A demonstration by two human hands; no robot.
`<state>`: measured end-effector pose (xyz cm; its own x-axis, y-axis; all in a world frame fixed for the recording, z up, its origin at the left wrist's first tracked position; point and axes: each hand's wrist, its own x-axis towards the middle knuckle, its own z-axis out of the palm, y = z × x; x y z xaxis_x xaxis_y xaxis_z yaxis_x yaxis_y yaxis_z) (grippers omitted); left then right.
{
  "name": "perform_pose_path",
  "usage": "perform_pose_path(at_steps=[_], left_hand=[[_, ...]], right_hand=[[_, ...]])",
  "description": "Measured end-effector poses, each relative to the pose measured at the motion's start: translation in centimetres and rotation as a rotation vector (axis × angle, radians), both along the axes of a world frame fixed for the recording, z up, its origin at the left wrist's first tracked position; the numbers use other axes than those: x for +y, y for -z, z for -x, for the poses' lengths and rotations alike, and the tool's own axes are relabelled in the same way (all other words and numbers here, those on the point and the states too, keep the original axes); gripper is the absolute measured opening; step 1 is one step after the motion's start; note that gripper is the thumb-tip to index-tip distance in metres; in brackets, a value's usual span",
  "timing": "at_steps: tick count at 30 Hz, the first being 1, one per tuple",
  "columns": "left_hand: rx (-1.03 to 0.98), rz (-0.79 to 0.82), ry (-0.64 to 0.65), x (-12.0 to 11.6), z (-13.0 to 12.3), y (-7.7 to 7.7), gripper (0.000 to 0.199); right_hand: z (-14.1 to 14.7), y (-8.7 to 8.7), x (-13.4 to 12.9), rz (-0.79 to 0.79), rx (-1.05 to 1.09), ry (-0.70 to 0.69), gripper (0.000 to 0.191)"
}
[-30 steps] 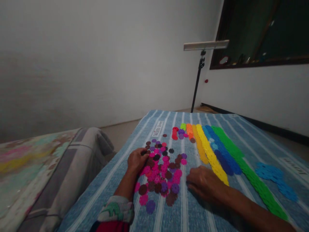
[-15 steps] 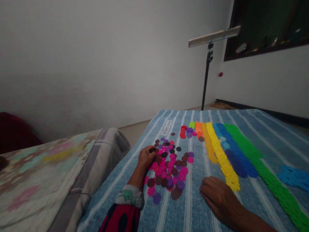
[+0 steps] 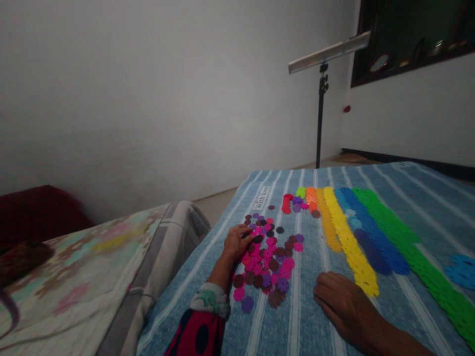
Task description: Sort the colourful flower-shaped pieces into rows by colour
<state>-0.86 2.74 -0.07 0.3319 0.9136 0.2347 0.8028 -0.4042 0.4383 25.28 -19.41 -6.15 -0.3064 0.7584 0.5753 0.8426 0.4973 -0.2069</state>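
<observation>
Left hand (image 3: 236, 243): grip unclear, touching scalloped discs (image 3: 274, 265) | Right hand (image 3: 340, 301): curled closed, on striped cloth (image 3: 308, 326)

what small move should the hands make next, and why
Probably close the left hand's fingertips on one disc and lift it: they already rest at the mixed pile's edge, while the right hand lies beside the yellow row.

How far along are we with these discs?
Partway, it seems. Looks done: single-colour rows, such as the green row and yellow row. In hand: left hand touches the mixed pile; any grip is unclear. Left: that pile's pink, brown, purple and black discs.
</observation>
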Motion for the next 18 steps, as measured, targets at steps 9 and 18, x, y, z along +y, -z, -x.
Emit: perform_pose_path(at_steps=[9, 18], left_hand=[[0.05, -0.013, 0.071, -0.12, -0.13, -0.38, 0.024], [-0.173, 0.029, 0.091, 0.76, -0.06, 0.47, 0.005]], right_hand=[[-0.15, 0.01, 0.02, 0.019, -0.004, -0.013, 0.023], [-0.12, -0.12, 0.04, 0.024, 0.018, -0.009, 0.022]])
